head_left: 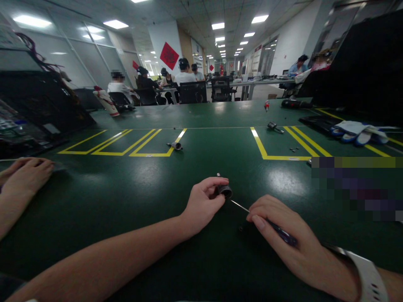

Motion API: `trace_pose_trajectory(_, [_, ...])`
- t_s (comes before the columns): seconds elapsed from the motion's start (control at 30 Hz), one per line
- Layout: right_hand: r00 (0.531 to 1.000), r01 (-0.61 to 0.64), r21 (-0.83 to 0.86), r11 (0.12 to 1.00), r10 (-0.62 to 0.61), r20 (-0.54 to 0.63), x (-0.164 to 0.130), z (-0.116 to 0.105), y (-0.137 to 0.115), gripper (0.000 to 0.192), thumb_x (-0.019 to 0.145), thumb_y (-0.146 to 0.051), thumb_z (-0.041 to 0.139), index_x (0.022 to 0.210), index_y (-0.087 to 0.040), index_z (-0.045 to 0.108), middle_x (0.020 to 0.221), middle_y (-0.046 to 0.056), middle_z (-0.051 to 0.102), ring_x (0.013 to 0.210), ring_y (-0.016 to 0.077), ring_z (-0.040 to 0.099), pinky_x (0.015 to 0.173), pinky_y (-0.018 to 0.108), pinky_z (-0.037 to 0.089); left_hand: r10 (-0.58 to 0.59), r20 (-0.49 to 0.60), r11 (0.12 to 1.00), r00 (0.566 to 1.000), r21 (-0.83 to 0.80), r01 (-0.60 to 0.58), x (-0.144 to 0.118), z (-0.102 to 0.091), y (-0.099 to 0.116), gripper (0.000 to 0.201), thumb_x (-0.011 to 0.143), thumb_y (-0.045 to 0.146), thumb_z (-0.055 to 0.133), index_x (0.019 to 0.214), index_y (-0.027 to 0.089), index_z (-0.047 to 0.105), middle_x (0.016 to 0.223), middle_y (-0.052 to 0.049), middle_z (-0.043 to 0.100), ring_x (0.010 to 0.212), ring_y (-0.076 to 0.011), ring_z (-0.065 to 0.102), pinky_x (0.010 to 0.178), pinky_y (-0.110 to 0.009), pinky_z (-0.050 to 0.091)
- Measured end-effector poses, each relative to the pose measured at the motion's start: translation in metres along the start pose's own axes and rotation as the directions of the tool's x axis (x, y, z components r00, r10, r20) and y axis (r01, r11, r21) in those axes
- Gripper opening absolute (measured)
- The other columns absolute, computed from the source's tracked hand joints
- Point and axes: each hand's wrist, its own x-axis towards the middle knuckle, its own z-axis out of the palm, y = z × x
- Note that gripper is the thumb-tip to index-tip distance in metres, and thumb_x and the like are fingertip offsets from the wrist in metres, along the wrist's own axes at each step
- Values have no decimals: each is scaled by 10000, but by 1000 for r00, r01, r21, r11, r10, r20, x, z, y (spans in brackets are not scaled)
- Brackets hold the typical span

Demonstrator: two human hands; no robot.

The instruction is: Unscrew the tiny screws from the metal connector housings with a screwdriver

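Note:
Between the thumb and fingers of my left hand (201, 203) is a small hollow metal cylinder (226, 192), its round opening turned toward me and to the right. A short metal stem (218, 174) sticks up behind it. My right hand (285, 228) is wrapped round the dark handle of a screwdriver (241, 205). Its thin shaft points up and left, with the tip close to the cylinder's lower rim; whether they touch I cannot tell. Below the shaft, a tiny dark piece (241, 228) lies on the green table (141, 260).
Another person's hand (27, 178) rests at the left. Farther back lie a similar metal part (176, 146), a dark metal part (275, 127), several small pieces (294, 149), gloves (360, 132) and a red-handled object (267, 105). Yellow tape (151, 155) marks the table.

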Motion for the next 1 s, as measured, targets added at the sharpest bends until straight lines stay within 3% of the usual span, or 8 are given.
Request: trace_pose_trajectory(1.0, [999,32,-32,999,-32,-16,0,4,5,153,887,-159,446,877,-192,595,831,51,615,802,163,572,689,300,499,-20,6,999,1000,-29,21,-1,1,2,344,675,54,600,1004,148,629,1012,-69,679,914,-186,653,850,-342,518])
